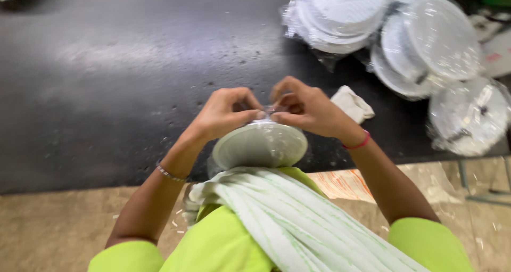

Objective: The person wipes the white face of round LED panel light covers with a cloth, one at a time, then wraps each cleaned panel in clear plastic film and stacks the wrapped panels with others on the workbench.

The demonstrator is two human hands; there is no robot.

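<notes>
At the near edge of the dark worktop (106, 91): round white disc (261, 144) in clear wrap, held against the body. Left hand (223, 115) and right hand (308, 109), fingers pinching the wrap's top. Risk: wrap tearing under the pull. Wrapped discs (426, 43) heaped far right; folded cloth (352, 104) beside; pale floor (53, 224).

The person wears bright lime-green short sleeves (426, 242), a white, green-striped cloth scarf (287, 219) at lower centre, a thin silver chain bracelet (169, 173), and a red thread wristband (357, 143).
</notes>
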